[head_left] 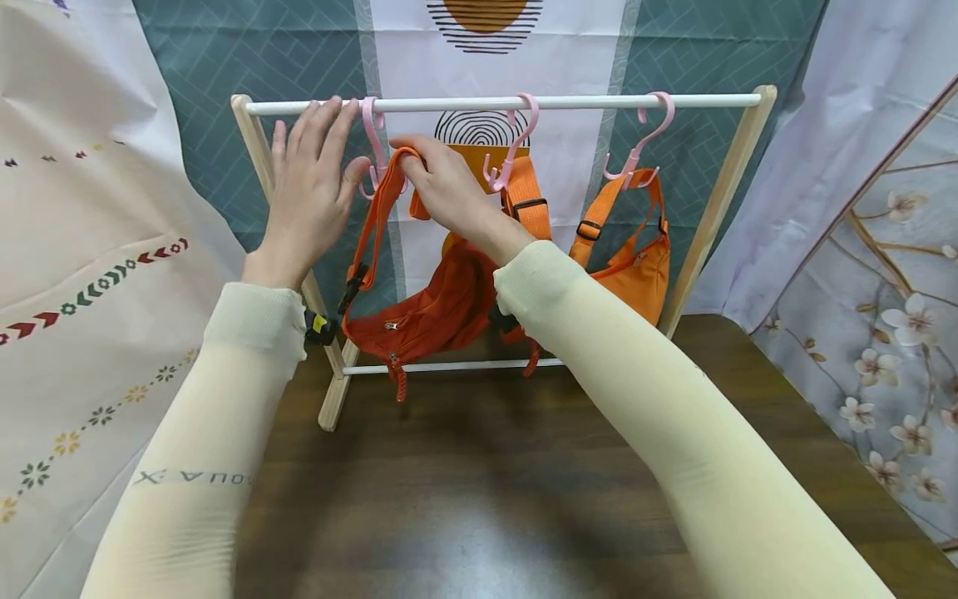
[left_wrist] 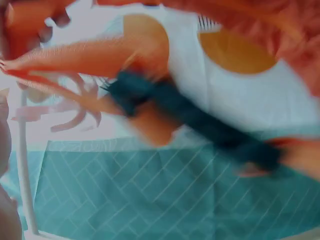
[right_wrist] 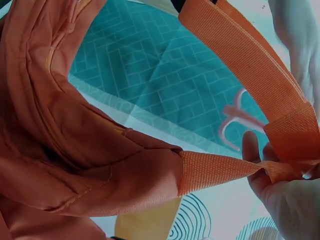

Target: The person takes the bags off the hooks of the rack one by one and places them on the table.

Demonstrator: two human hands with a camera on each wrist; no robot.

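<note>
A rust-orange sling bag with zips and a black buckle hangs from its strap, which my right hand grips near the top. In the right wrist view the webbing strap runs taut and twisted into the fingers of the right hand. Close beside the strap is the left pink hook, its top over the rail. My left hand is raised just left of this hook, fingers straight and fingertips at the white rail. Strap and black buckle are blurred in the left wrist view.
The white rail spans a wooden-legged rack. On its middle pink hook hangs an orange strap, partly behind my right arm. An orange bag hangs from the right pink hook. Below is a dark wooden tabletop.
</note>
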